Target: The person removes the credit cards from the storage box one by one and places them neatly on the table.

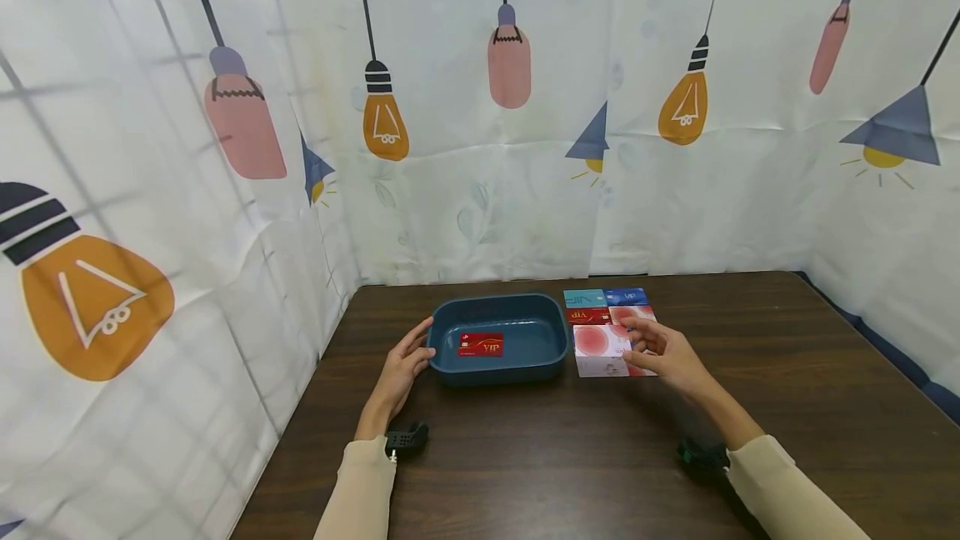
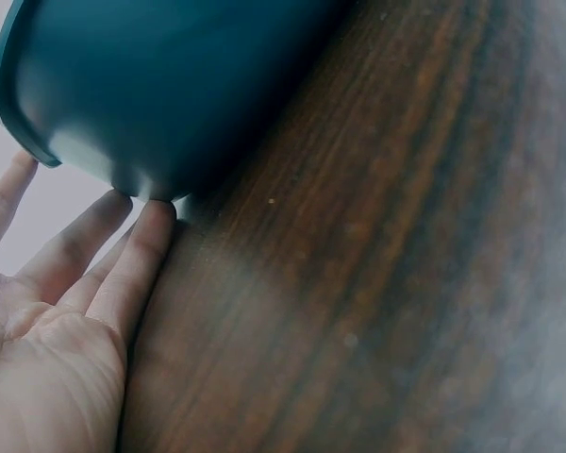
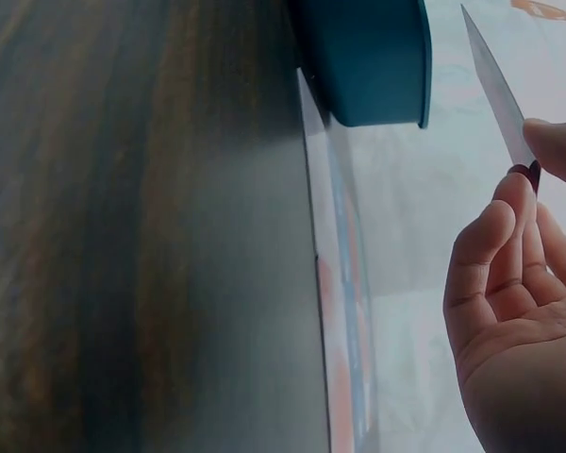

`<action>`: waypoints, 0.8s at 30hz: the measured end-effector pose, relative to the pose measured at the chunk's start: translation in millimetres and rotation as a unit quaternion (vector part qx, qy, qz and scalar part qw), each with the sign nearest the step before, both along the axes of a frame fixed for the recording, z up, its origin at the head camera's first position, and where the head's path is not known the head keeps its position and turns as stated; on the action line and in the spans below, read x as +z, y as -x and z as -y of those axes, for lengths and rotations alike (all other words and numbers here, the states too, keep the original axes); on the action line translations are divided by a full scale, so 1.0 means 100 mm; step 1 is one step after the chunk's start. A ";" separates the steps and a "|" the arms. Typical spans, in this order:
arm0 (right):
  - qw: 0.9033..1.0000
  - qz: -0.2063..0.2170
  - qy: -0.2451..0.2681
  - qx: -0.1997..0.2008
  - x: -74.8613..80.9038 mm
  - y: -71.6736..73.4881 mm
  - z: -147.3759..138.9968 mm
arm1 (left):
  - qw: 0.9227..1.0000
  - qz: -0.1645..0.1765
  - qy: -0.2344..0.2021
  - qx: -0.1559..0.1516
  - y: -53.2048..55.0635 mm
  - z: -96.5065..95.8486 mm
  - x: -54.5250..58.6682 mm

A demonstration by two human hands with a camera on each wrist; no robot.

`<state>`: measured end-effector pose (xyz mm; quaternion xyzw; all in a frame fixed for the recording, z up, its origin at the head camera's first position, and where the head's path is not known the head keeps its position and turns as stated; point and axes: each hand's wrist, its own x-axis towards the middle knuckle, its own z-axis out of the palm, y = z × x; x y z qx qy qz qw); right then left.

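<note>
My left hand (image 1: 401,372) rests at the left end of a dark teal tray (image 1: 447,372), its extended fingers (image 2: 137,269) touching the outer wall. A red VIP card (image 1: 481,345) lies inside on the tray's floor. To the tray's right, my right hand (image 1: 667,354) pinches a white card with a pink circle (image 1: 602,341) between thumb and fingertips. In the right wrist view this thin card (image 3: 498,94) stands tilted, raised off the table. Beneath and behind it lie several flat cards: a teal one (image 1: 584,298), a blue one (image 1: 626,297), a red VIP one (image 1: 588,316) and pink-and-white ones (image 1: 602,367).
Everything stands on a dark brown wooden table (image 1: 525,457). A pale curtain (image 1: 480,215) printed with lamps and bulbs hangs behind the table and along both sides. Each wrist wears a dark strapped device, like the one at the left wrist (image 1: 407,437).
</note>
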<state>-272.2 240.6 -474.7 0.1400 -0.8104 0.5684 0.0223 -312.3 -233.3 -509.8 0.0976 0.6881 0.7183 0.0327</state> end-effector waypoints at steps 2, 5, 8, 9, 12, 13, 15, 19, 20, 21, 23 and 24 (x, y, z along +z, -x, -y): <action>1.000 0.006 0.003 -0.001 -0.02 -0.01 -0.02 | 1.000 0.000 0.001 0.001 0.00 0.00 0.00; 1.000 0.001 0.004 0.004 -0.04 -0.02 -0.04 | 1.000 -0.001 0.000 0.000 0.00 0.00 0.00; 1.000 0.000 0.007 0.004 -0.05 -0.03 -0.06 | 1.000 -0.001 0.000 0.000 0.00 0.00 -0.01; 1.000 0.000 0.005 0.007 -0.06 -0.03 -0.06 | 1.000 -0.002 -0.001 -0.001 0.00 0.00 -0.01; 1.000 0.016 0.006 0.006 -0.07 -0.03 -0.07 | 1.000 -0.001 -0.001 0.000 -0.01 0.00 -0.01; 1.000 0.021 0.005 0.012 -0.07 -0.03 -0.08 | 1.000 -0.001 -0.002 -0.001 -0.01 0.00 0.00; 0.999 0.029 0.008 0.025 -0.07 -0.03 -0.08 | 1.000 0.000 -0.001 0.000 -0.01 -0.01 0.00; 0.997 0.051 0.008 0.050 -0.06 -0.04 -0.08 | 1.000 0.002 -0.003 0.000 -0.01 -0.01 0.00; 0.997 0.058 0.006 0.054 -0.07 -0.04 -0.08 | 1.000 0.001 -0.002 0.000 -0.01 0.00 0.00; 0.996 0.065 0.001 0.055 -0.07 -0.04 -0.08 | 1.000 0.001 -0.001 -0.001 -0.01 0.00 0.00; 0.996 0.075 -0.007 0.057 -0.09 -0.03 -0.08 | 1.000 0.001 0.000 -0.002 -0.01 0.00 -0.01; 0.995 0.079 -0.010 0.055 -0.09 -0.03 -0.07 | 1.000 0.001 0.002 -0.003 -0.01 0.01 -0.01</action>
